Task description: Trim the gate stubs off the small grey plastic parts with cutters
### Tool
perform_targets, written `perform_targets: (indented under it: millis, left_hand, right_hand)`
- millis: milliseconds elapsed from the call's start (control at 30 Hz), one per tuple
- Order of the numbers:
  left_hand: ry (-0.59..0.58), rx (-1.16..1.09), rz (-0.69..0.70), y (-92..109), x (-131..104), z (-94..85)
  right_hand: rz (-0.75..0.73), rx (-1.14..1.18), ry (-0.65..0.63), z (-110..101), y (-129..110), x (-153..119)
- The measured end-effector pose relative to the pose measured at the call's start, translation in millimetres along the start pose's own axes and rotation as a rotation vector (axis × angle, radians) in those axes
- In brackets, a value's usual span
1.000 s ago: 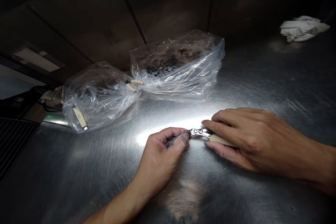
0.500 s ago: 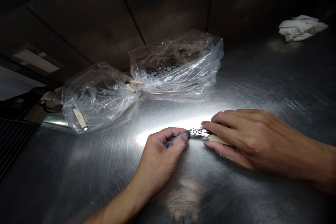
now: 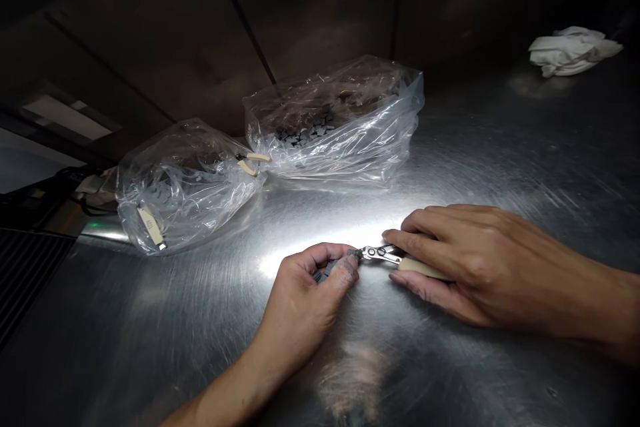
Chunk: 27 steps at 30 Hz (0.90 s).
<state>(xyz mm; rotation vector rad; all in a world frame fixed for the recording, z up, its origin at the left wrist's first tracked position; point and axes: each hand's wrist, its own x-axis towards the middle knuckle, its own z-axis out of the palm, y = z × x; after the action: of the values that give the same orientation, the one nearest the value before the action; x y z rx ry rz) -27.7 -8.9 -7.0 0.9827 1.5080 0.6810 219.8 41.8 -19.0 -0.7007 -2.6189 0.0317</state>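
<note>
Small grey ridged pieces point(image 3: 330, 269) sit in my left hand point(image 3: 307, 300), whose thumb and index finger pinch one of them at the fingertips. My right hand point(image 3: 475, 267) is wrapped round a pair of cutting pliers point(image 3: 383, 253) with cream handles. The tips of the pliers' jaws meet the pinched grey piece; whether they bite into it is too small to tell. Part of the handles is hidden under my right fingers. Both hands are just above the scratched metal table point(image 3: 210, 333).
Behind my hands a clear plastic bag point(image 3: 380, 147) holds many grey pieces. A second clear bag point(image 3: 200, 207) lies left of it. Another pair of cream-handled pliers point(image 3: 255, 161) rests between them. A cream-handled cutter point(image 3: 151, 227) lies at the left bag; a white cloth point(image 3: 573, 53) is far right.
The pliers in my right hand have shifted very slightly; their jaws stay at the grey piece. My left hand keeps its pinch. The whole view has drifted a little.
</note>
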Motion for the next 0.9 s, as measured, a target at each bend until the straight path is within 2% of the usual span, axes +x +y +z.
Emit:
perform_targets:
  millis: [900]
  left_hand:
    - [0.004, 0.031, 0.02, 1.1, -0.5, 0.1]
  right_hand:
    - [-0.027, -0.042, 0.026, -0.9, -1.4, -0.3]
